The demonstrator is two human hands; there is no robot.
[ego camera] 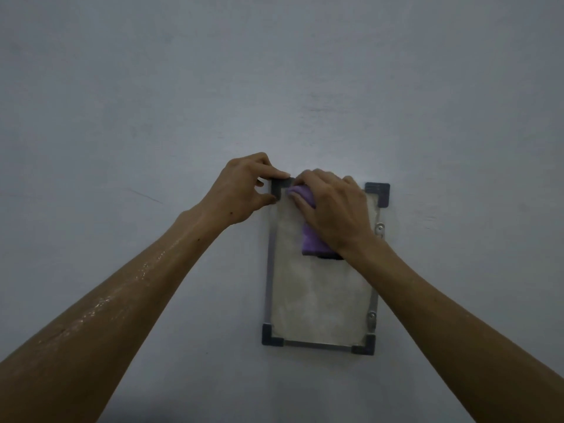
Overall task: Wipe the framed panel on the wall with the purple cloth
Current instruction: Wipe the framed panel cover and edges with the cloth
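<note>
While one hand steadies the frame, the other scrubs its top.

One pale wall [152,87] fills the picture; one framed panel [320,294] hangs right of centre, with four dark corner caps. Two hands: the left hand [244,190] pinches the upper-left cap, the right hand [332,209] presses one purple cloth [314,242] against the panel's upper part, fingers curled over it. Best to hold firm and wipe downward in overlapping strokes.

Plain pale grey-blue wall [183,87] fills view; dim light; faint scuff marks [145,196] at left.
</note>
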